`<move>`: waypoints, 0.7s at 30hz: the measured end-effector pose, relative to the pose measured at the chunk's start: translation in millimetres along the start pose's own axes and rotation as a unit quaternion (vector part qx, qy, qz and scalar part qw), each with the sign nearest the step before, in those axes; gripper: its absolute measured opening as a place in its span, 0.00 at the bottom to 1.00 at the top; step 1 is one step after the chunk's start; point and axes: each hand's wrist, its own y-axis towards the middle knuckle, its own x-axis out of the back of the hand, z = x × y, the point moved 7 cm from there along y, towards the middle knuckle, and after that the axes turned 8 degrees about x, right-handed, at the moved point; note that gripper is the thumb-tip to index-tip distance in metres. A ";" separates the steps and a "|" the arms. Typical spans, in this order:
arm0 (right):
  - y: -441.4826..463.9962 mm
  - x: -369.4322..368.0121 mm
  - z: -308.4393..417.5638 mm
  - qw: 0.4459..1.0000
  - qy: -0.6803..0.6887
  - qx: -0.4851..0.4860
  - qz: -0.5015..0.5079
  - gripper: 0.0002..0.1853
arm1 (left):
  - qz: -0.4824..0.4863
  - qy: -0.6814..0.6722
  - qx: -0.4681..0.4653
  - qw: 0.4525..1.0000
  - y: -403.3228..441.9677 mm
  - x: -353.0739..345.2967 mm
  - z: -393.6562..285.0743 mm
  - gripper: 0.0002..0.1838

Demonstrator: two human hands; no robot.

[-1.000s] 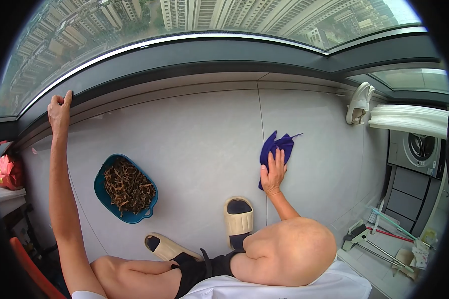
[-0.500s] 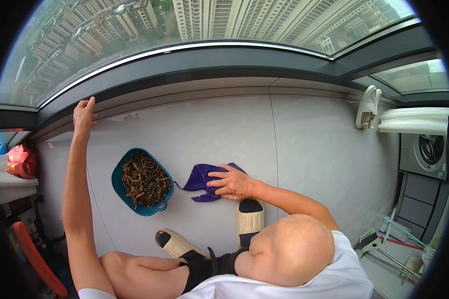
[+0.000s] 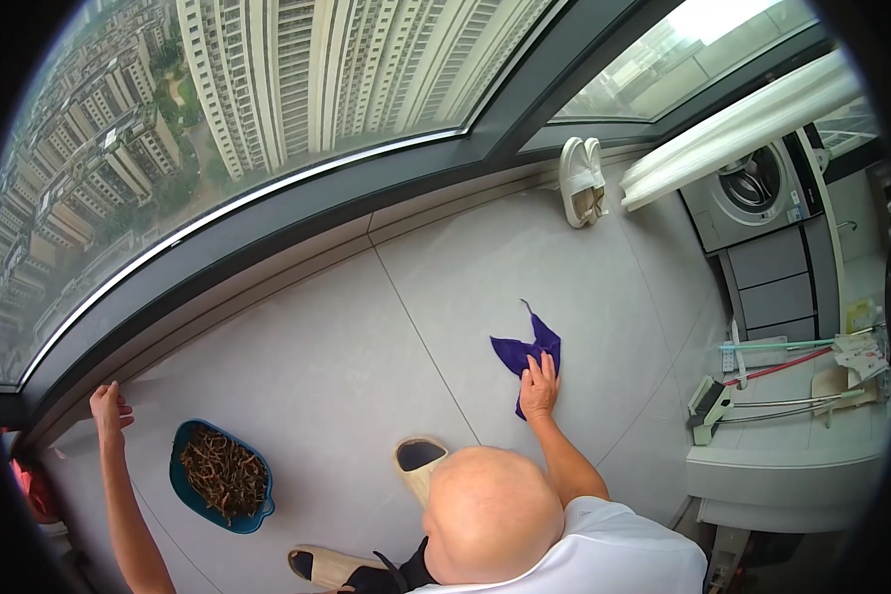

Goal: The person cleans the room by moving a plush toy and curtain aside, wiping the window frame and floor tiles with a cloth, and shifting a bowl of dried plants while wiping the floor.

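Note:
A purple cloth lies spread on the floor tiles, with a thin cord trailing from its far corner. My right hand presses down on its near part, fingers stretched out flat. At the left, my left hand is beside the low ledge under the window, its fingers curled in and nothing visible in them. Whether it touches the ledge I cannot tell. A blue-green plastic basket stands on the floor between my left arm and my feet, filled with brown, dried, twisted strips.
White shoes lean against the wall below the window. To the right are a white folded panel, a washing machine and a squeegee-like floor tool with long handles. My slippers are near my knee.
My right hand and the purple cloth have moved right along the floor, away from the basket. The view has turned to the right. My left hand stays near the window ledge.

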 end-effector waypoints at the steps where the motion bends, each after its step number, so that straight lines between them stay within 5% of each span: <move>1: -13.3 3.2 -24.0 0.998 -0.011 -0.069 -0.009 0.20 | 0.005 0.014 -0.009 1.000 -7.8 -10.4 -11.3 0.15; 4: -49.3 8.7 -82.0 0.961 -0.040 -0.272 -0.010 0.22 | 0.011 0.033 -0.070 0.997 -35.1 -42.8 -57.7 0.14; 11: 13.6 5.8 -123.5 0.891 -0.074 -0.447 -0.015 0.24 | 0.047 0.017 -0.141 0.989 -68.6 -105.5 -122.2 0.12; 17: 129.9 -12.8 -54.3 0.951 -0.058 -0.303 -0.020 0.25 | 0.188 0.156 -0.091 0.965 -106.2 -117.2 -116.5 0.12; 21: 205.0 -37.6 15.9 0.980 -0.017 -0.197 0.000 0.28 | 0.199 0.187 -0.042 0.961 -91.4 -81.7 -67.2 0.24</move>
